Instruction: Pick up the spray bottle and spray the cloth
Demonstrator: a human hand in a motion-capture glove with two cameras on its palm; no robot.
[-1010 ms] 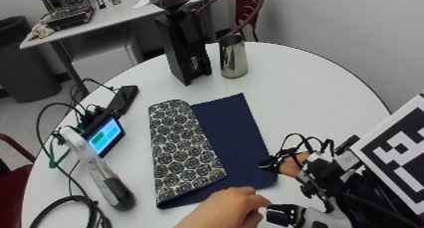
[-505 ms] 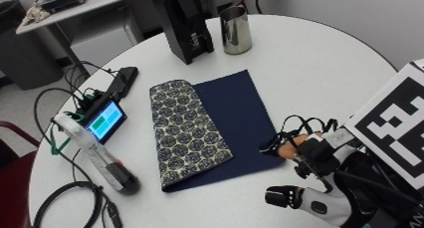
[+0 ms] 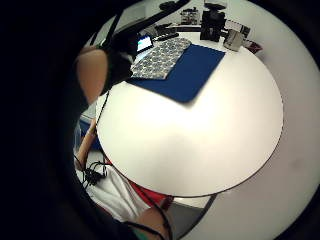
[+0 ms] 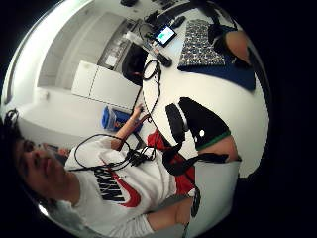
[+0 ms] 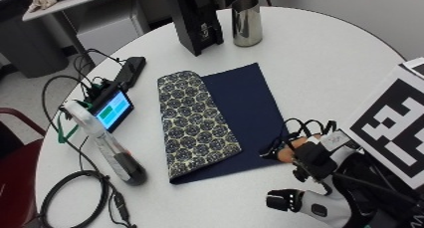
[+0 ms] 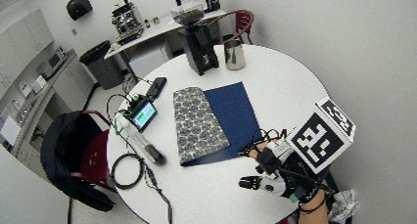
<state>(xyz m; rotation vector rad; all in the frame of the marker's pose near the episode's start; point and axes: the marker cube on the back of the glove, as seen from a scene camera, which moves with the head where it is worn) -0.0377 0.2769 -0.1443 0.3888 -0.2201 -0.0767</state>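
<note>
The spray bottle (image 5: 106, 143) lies on its side near the left edge of the round white table (image 5: 318, 63), with its black end toward the near rim; it also shows in the wide outside view (image 6: 140, 141). A navy cloth (image 5: 246, 106) lies flat mid-table, and a patterned layer (image 5: 195, 123) is folded over its left half. My gloved right hand (image 5: 310, 159) hovers at the cloth's near right edge, far from the bottle. Its fingers are relaxed and hold nothing, and one fingertip (image 5: 285, 152) is by the cloth's hem. The little finger side palm view shows the cloth (image 3: 187, 70) beyond bare tabletop.
A tall black appliance (image 5: 195, 19) and a metal cup (image 5: 246, 21) stand at the far side. A small lit screen (image 5: 112, 108) with cables sits beside the bottle. A black cable coil (image 5: 66, 198) lies at the near left. A red chair (image 5: 13, 153) stands left of the table.
A bare hand that reached toward the cloth's near edge has withdrawn out of view. The outside camera has shifted. My gloved hand stays beside the cloth's near right edge.
</note>
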